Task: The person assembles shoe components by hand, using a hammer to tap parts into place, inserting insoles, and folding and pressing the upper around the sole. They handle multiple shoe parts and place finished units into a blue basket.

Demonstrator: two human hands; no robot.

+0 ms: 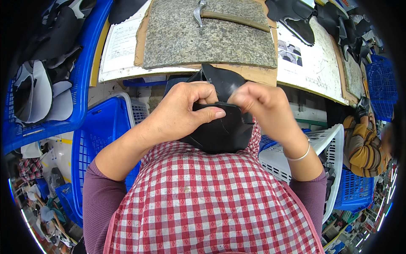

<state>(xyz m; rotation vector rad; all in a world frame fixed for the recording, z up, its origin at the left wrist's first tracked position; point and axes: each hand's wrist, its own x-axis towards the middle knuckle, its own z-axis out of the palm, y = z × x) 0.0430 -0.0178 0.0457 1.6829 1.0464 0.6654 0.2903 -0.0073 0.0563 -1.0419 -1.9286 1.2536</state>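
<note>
A black shoe upper (219, 135) lies in my lap against the checked apron, its folded edge raised. My left hand (180, 111) grips that edge, thumb on the near face and fingers curled behind. At the other end of the same edge my right hand (265, 101) is blurred, with thumb and curled fingertips pinched on the material. What sits between those fingertips is hidden. Another black flap (223, 79) stands up behind both hands, close to the bench edge. Fine pale lines show on the upper's near face.
A hammer (234, 21) rests on a stone slab (206, 47) ahead. Printed sheets (122, 41) lie on the bench. Blue baskets (100, 122) stand left, one holding shoe uppers (47, 92). A white basket (330, 139) is at right, near a person in a striped sleeve (364, 152).
</note>
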